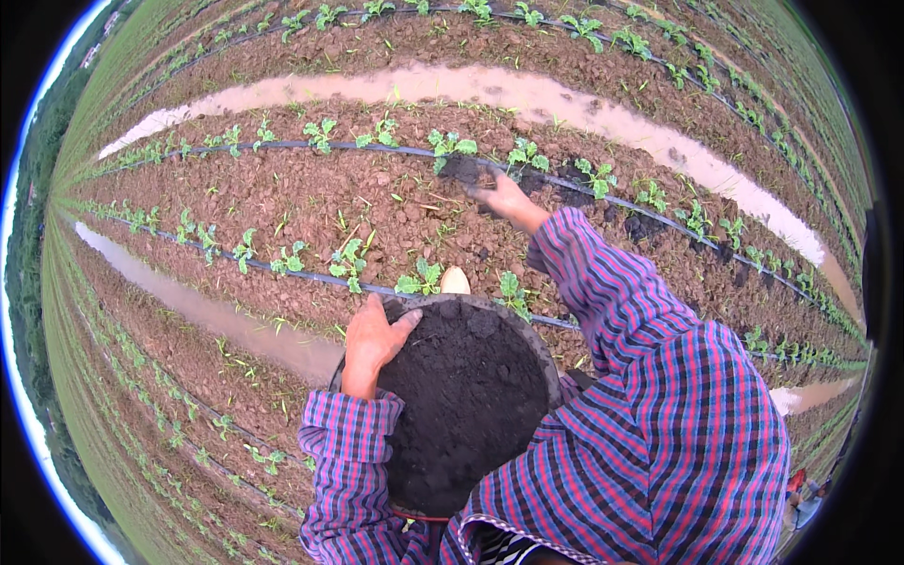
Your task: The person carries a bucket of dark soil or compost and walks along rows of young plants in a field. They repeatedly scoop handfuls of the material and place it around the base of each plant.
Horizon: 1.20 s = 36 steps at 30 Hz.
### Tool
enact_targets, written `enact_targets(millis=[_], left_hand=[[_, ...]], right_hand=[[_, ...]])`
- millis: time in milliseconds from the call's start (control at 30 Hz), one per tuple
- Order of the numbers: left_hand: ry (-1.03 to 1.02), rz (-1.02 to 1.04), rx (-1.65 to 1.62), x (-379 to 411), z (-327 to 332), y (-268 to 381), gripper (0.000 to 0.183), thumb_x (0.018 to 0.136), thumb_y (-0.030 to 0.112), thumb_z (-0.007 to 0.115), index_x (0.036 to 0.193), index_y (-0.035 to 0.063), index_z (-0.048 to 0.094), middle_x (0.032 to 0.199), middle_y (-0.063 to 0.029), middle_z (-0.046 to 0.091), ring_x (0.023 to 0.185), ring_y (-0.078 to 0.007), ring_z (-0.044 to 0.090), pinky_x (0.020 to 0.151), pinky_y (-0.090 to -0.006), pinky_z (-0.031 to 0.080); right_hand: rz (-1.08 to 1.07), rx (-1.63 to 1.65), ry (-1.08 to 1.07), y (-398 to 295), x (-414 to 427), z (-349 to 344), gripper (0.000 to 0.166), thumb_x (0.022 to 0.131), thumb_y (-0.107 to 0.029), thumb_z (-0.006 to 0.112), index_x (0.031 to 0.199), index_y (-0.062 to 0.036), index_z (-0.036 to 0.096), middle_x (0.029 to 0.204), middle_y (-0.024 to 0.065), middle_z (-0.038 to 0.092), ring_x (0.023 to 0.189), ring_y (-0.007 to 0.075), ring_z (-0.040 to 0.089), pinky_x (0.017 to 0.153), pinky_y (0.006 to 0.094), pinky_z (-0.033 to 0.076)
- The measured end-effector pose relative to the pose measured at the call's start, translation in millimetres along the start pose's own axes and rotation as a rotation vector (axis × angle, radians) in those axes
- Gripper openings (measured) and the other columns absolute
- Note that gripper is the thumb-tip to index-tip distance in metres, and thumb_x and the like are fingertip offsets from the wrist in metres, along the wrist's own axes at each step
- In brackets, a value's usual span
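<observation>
My left hand [373, 342] grips the rim of a round black tub [544, 346], its thumb over the inner edge. The tub holds dark, crumbly compost-like material [466, 402] and is close against my body. My right hand [507, 201] reaches out over the planted row, fingers blurred and spread. Just past its fingertips, a dark clump of the same material [462, 169] is at the base of a leafy green seedling [450, 143]. Another seedling [527, 155] stands beside that hand. A black drip irrigation line [395, 148] runs along the row.
A nearer drip line [261, 264] carries more seedlings [346, 265]. Muddy water fills a furrow [459, 85] beyond and another furrow [282, 346] at left. A pale shoe tip [455, 280] shows past the tub. Dark patches [643, 226] lie along the row at right. People [805, 505] are at far right.
</observation>
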<state>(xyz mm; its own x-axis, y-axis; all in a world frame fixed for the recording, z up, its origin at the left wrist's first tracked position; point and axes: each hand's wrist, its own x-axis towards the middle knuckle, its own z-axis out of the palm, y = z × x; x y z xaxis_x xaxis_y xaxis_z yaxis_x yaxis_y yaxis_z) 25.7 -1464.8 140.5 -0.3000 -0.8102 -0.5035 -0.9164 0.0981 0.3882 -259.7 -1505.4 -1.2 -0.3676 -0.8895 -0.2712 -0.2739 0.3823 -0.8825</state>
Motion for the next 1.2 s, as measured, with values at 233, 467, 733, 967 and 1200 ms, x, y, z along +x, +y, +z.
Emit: enact_targets(millis=[233,467,733,967,1200], left_hand=[[-0.020,0.029,0.074,5,-3,7,0.080,0.069,0.046,0.062,0.119,-0.0112,0.037,0.105,-0.0292,0.053,0.101,-0.0370,0.052,0.086,-0.0396,0.041],[-0.053,0.060,0.098,12,1,10,0.079,0.074,0.050,0.055,0.119,-0.0127,0.037,0.105,-0.0311,0.052,0.102,-0.0386,0.051,0.087,-0.0400,0.040],[0.029,0.064,0.094,-3,11,20,0.072,0.076,0.055,0.051,0.109,-0.0084,0.046,0.104,-0.0282,0.054,0.101,-0.0373,0.052,0.087,-0.0387,0.040],[-0.052,-0.008,-0.068,-26,16,16,0.058,0.082,0.041,0.053,0.112,-0.0075,0.047,0.106,-0.0219,0.056,0.101,-0.0287,0.053,0.088,-0.0338,0.038],[-0.108,0.055,0.018,-19,22,12,0.057,0.083,0.044,0.050,0.113,-0.0048,0.048,0.108,-0.0214,0.055,0.101,-0.0296,0.053,0.088,-0.0342,0.038]], right_hand=[[-0.446,0.050,-0.552,-110,-202,-49,0.051,0.073,-0.031,0.067,0.112,-0.0033,0.050,0.100,0.0110,0.059,0.088,0.0195,0.058,0.075,0.0326,0.047],[-0.907,-0.583,-0.719,-104,-257,-11,0.109,0.047,-0.049,0.075,0.136,-0.0135,0.021,0.132,0.0266,0.025,0.119,0.0431,0.029,0.093,0.0574,0.027],[-0.692,-0.603,-0.758,-112,-275,11,0.102,0.044,-0.040,0.078,0.130,-0.0109,0.032,0.129,0.0250,0.029,0.117,0.0443,0.032,0.088,0.0580,0.033],[-0.670,-0.476,-0.693,-92,-290,30,0.094,0.041,-0.029,0.079,0.123,-0.0065,0.039,0.119,0.0219,0.038,0.104,0.0417,0.043,0.081,0.0530,0.041],[-0.710,-0.367,-0.625,-67,-283,43,0.057,0.049,-0.017,0.071,0.099,-0.0036,0.049,0.089,0.0170,0.051,0.078,0.0345,0.057,0.064,0.0430,0.048]])
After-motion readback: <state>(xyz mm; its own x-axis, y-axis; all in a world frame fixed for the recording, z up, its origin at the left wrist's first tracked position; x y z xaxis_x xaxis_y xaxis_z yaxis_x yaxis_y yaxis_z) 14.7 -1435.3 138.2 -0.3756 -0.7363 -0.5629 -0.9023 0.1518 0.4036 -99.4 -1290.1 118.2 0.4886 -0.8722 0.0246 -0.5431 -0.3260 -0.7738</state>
